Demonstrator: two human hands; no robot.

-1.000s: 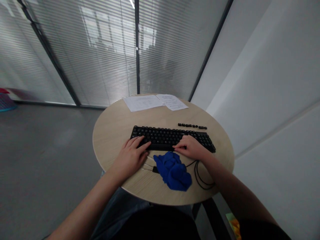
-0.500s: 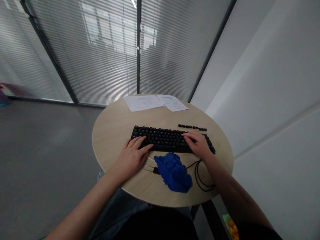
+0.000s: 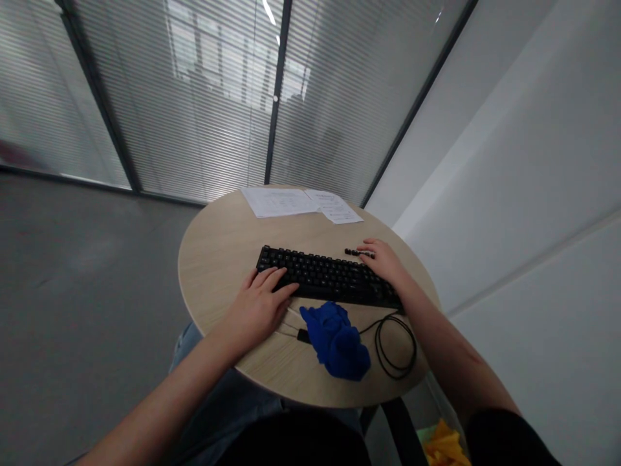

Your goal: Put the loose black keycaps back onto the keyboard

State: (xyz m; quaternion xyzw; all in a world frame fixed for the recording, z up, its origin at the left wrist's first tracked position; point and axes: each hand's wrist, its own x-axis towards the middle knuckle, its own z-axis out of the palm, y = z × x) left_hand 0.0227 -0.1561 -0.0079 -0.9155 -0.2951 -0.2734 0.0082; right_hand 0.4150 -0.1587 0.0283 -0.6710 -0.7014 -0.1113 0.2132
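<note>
A black keyboard [image 3: 334, 278] lies across the round table. My left hand [image 3: 259, 301] rests on its left end, fingers spread over the keys, the thumb near the front edge. Beyond the keyboard's back right is a short row of loose black keycaps [image 3: 352, 252]. My right hand [image 3: 383, 262] reaches over that row with fingers and thumb apart and covers part of it. No held object shows between those fingers. A crumpled blue cloth [image 3: 337, 343] lies in front of the keyboard, beside a black-handled tool with thin wires [image 3: 303, 336].
Printed papers [image 3: 281, 202] lie at the far side of the wooden table [image 3: 218, 233]. A coiled black cable [image 3: 395, 372] sits at the front right. Beyond stand a glass partition with blinds [image 3: 208, 116] and a white wall [image 3: 533, 162]. Yellow cloth [image 3: 445, 443] shows below right.
My right hand has moved from the right-hand keys up and back onto the loose keycap row. My left hand stays on the keyboard. The view has tilted slightly.
</note>
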